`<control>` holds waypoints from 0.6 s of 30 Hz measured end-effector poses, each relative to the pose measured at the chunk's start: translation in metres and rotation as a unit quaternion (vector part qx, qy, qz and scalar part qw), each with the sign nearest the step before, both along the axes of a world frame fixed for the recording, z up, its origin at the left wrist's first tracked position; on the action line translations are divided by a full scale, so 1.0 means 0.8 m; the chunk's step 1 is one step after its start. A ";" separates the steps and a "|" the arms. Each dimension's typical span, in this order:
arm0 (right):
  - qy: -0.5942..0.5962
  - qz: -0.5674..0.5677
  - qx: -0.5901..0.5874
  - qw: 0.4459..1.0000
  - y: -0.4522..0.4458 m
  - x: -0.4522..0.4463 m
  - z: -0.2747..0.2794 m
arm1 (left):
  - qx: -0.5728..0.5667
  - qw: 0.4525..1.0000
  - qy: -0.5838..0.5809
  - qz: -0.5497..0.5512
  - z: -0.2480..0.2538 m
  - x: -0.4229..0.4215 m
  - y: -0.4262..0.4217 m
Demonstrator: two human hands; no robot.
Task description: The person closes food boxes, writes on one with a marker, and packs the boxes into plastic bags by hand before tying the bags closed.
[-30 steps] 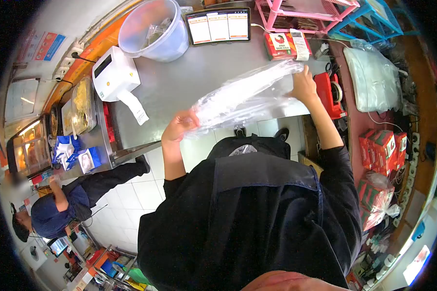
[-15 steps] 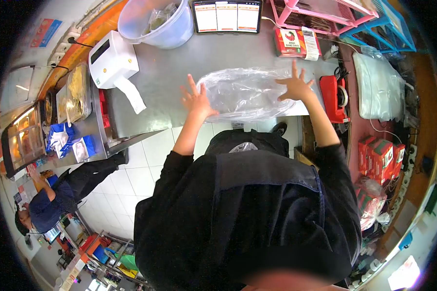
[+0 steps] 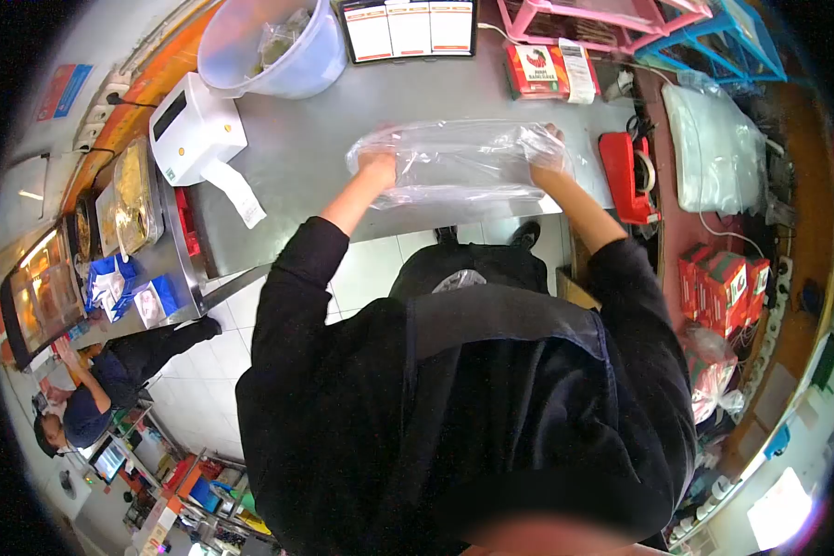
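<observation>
A clear plastic bag (image 3: 463,162) lies spread wide over the front part of the metal table (image 3: 296,139). At its left end is my left hand (image 3: 377,169), fingers curled and partly under the film. My right hand (image 3: 549,162) is at the bag's right end, its fingers bent round the plastic and partly covered by it. Behind the bag sits a red printed box (image 3: 549,72) with a paper slip on it. To the right of my right hand stands a red tape dispenser (image 3: 628,176).
At the left are a white label printer (image 3: 195,130) and a translucent tub (image 3: 278,56). A tablet (image 3: 410,30) stands at the back. Stacked plastic bags (image 3: 718,153) and red boxes (image 3: 723,283) lie on the right. Another person (image 3: 97,394) is at the far left.
The bag lay under my spread fingers half a second ago; now my fingers are curled at its two ends. Earlier it was held bunched and slanting. The other person's arms have moved.
</observation>
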State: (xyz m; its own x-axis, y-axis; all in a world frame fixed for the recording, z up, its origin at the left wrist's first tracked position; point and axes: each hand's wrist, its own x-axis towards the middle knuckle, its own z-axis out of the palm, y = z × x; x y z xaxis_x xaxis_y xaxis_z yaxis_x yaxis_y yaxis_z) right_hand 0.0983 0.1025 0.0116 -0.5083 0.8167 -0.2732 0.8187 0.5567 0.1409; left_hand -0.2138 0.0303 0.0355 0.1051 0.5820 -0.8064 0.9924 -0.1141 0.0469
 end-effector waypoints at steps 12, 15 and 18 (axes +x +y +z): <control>0.310 -0.140 -0.532 0.776 0.074 -0.055 0.068 | 0.140 0.985 -0.062 -0.078 -0.024 0.051 -0.041; 0.372 -0.133 -0.497 0.773 0.079 -0.049 0.029 | 0.117 0.991 -0.024 -0.065 0.002 0.078 -0.030; 0.389 0.028 -0.427 0.816 0.026 0.002 0.147 | 0.124 0.987 -0.092 -0.035 -0.054 0.040 0.000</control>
State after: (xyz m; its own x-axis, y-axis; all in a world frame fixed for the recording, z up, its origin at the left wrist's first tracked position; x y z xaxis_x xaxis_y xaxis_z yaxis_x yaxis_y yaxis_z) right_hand 0.0995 0.1232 0.1289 -0.8294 0.4665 -0.3074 0.4452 0.2197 -0.8681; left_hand -0.1816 0.0305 -0.0080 0.2830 0.7458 -0.6030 0.9590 -0.2126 0.1872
